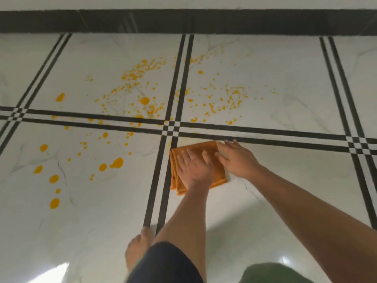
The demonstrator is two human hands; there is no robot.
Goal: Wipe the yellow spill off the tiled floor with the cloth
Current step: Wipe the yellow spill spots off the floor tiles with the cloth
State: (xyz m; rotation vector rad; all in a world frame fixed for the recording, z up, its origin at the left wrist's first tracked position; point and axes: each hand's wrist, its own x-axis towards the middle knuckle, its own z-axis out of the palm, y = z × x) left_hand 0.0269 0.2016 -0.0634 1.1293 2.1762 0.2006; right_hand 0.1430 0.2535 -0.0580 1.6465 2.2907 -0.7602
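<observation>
While left hand (194, 170) presses cloth (201, 148), spill (144, 100) dots floor (285, 88).

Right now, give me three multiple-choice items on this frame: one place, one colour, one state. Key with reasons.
1. Where does the folded orange cloth lie?
A) on the near-right white tile
B) on the far-left tile
C) against the dark skirting

2. What colour are the double lines between the tiles?
A) red
B) black
C) blue

3. How is the left hand?
A) fisted in the air
B) holding a bottle
C) flat on the cloth

Key: 1A, it sits just this side of the line crossing. 2B, the lines read black against white. 3C, its straight fingers press the cloth.
</observation>
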